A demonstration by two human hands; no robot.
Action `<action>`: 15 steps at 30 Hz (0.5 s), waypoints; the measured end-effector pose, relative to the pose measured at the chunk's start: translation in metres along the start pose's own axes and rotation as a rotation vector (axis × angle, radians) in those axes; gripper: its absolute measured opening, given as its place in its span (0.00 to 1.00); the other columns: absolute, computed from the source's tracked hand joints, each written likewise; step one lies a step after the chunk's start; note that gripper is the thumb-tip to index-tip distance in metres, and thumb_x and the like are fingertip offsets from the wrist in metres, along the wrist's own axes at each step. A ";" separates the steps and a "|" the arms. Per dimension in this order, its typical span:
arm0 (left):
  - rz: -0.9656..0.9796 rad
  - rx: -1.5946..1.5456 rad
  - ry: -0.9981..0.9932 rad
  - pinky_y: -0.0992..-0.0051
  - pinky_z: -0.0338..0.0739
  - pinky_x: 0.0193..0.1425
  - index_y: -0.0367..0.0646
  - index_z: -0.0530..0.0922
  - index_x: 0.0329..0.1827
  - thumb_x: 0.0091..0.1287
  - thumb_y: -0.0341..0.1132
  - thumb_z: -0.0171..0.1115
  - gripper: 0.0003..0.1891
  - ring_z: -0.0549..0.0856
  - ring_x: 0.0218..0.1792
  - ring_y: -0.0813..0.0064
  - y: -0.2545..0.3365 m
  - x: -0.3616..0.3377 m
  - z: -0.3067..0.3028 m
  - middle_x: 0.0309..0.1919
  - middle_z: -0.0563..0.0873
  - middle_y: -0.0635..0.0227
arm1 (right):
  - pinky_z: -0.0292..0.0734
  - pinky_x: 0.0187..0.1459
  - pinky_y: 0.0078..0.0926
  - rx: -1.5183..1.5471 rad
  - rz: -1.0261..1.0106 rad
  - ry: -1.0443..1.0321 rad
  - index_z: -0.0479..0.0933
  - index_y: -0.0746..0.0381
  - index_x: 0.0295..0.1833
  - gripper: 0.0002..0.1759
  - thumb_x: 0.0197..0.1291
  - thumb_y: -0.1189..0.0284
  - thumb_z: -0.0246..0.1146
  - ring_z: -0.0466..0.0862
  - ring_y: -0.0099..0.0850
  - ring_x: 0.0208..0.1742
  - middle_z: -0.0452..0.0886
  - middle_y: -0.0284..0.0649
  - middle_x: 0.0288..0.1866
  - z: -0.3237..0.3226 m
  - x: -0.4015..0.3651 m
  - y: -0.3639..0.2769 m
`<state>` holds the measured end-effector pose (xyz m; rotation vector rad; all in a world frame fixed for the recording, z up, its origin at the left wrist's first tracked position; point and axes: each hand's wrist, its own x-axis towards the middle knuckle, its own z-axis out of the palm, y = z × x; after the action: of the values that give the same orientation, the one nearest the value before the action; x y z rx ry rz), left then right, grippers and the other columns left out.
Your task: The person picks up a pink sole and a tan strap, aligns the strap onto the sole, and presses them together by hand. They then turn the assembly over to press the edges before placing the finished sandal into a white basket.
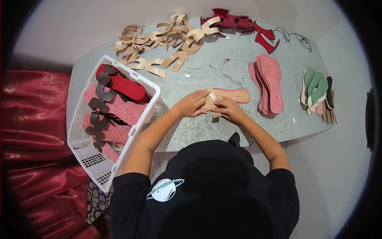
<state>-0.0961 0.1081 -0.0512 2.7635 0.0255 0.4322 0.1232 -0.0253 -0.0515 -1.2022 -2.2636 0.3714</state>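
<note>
A single insole [238,96], tan on top with a pink edge, lies across the grey table in front of me. A beige glossy strap piece [212,96] crosses its left part, with a tab showing below the insole. My left hand [193,103] lies over the left end, fingers together and pressing flat on the strap. My right hand [229,109] rests on the strap and the insole's lower edge, its fingers stretched out and slightly bent. The fingers of both hands hide part of the strap and the insole's left end.
A white basket [137,127] at left holds pink soles, a red sole and dark straps. Beige straps [175,38] and red straps [234,23] lie at the back. Stacked pink soles [270,83] and green insoles [315,84] are at right, a black cord [296,38] behind.
</note>
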 end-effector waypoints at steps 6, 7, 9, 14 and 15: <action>-0.024 -0.031 0.003 0.58 0.59 0.69 0.35 0.68 0.38 0.60 0.48 0.60 0.22 0.66 0.65 0.46 0.000 -0.001 0.001 0.66 0.63 0.44 | 0.74 0.50 0.35 -0.088 -0.033 0.193 0.80 0.57 0.46 0.18 0.44 0.75 0.64 0.80 0.38 0.46 0.80 0.39 0.45 0.013 0.008 -0.001; -0.031 -0.041 0.005 0.58 0.59 0.69 0.36 0.68 0.37 0.60 0.48 0.60 0.22 0.66 0.65 0.46 0.000 0.000 0.001 0.66 0.63 0.44 | 0.75 0.48 0.34 -0.090 -0.018 0.221 0.79 0.58 0.45 0.18 0.43 0.76 0.64 0.80 0.37 0.44 0.80 0.39 0.43 0.015 0.009 0.000; -0.041 -0.048 -0.004 0.57 0.59 0.69 0.36 0.68 0.37 0.59 0.48 0.61 0.21 0.66 0.65 0.47 0.001 0.000 -0.001 0.66 0.63 0.45 | 0.75 0.46 0.33 -0.091 -0.004 0.250 0.79 0.60 0.44 0.18 0.43 0.77 0.63 0.80 0.36 0.43 0.81 0.38 0.40 0.020 0.010 0.000; -0.088 -0.095 -0.010 0.55 0.58 0.69 0.38 0.67 0.36 0.59 0.48 0.61 0.20 0.65 0.66 0.48 0.005 0.000 -0.002 0.67 0.63 0.46 | 0.75 0.44 0.33 -0.055 0.068 0.316 0.80 0.61 0.43 0.16 0.44 0.79 0.63 0.81 0.38 0.40 0.81 0.39 0.36 0.025 0.010 -0.005; -0.094 -0.101 -0.018 0.55 0.58 0.69 0.38 0.67 0.36 0.59 0.47 0.62 0.20 0.65 0.66 0.48 0.005 0.000 -0.002 0.67 0.63 0.46 | 0.75 0.44 0.33 -0.056 0.069 0.317 0.80 0.61 0.43 0.16 0.44 0.79 0.63 0.81 0.38 0.40 0.81 0.39 0.36 0.025 0.010 -0.005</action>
<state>-0.0970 0.1044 -0.0476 2.6542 0.1249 0.3735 0.1003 -0.0197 -0.0664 -1.2713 -1.9758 0.1313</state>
